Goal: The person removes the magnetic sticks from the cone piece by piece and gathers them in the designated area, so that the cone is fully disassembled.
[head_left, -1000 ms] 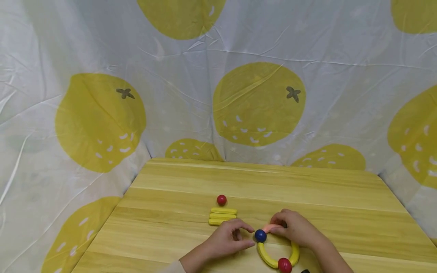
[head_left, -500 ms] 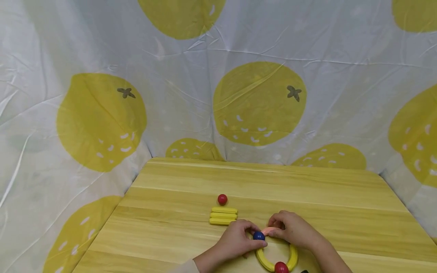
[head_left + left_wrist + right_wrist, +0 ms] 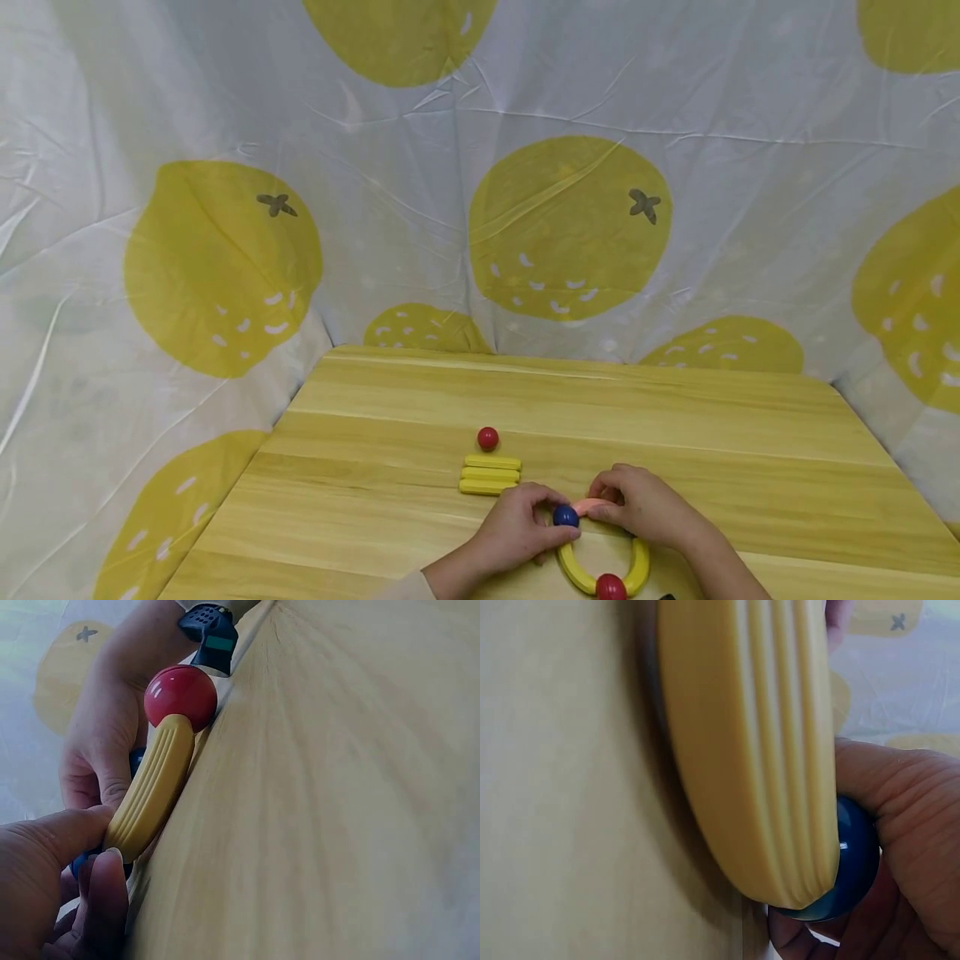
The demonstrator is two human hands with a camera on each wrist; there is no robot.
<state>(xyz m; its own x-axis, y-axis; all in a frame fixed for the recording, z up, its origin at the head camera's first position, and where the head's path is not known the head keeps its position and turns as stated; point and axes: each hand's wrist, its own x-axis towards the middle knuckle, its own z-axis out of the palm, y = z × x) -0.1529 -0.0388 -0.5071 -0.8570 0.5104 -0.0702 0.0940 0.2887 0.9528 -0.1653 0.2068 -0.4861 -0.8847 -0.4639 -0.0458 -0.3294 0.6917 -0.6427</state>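
A ring of curved bars and balls lies on the table near its front. My left hand point(image 3: 510, 525) pinches a blue ball point(image 3: 566, 517) on the ring's left side between thumb and fingers. At the top, my right hand point(image 3: 648, 504) grips a pink curved bar point(image 3: 587, 506), whose left end meets that ball. A second blue ball point(image 3: 859, 859) sits within my right hand, hidden in the head view. Ribbed yellow curved bars point(image 3: 573, 571) form the ring's lower sides, joined by a red ball point(image 3: 611, 587) at the bottom. One yellow bar point(image 3: 154, 791) shows large in the left wrist view.
Behind my left hand, several straight yellow bars point(image 3: 491, 474) lie side by side. Beyond them is a loose red ball point(image 3: 488, 438). The wooden table point(image 3: 360, 433) backs onto a lemon-print curtain point(image 3: 420, 208). A small dark object point(image 3: 667, 597) shows at the bottom edge.
My left hand has moved right and closed its fingers on the blue ball, from which it stood slightly apart. The ring has shifted a little left; the right hand still holds the pink bar.
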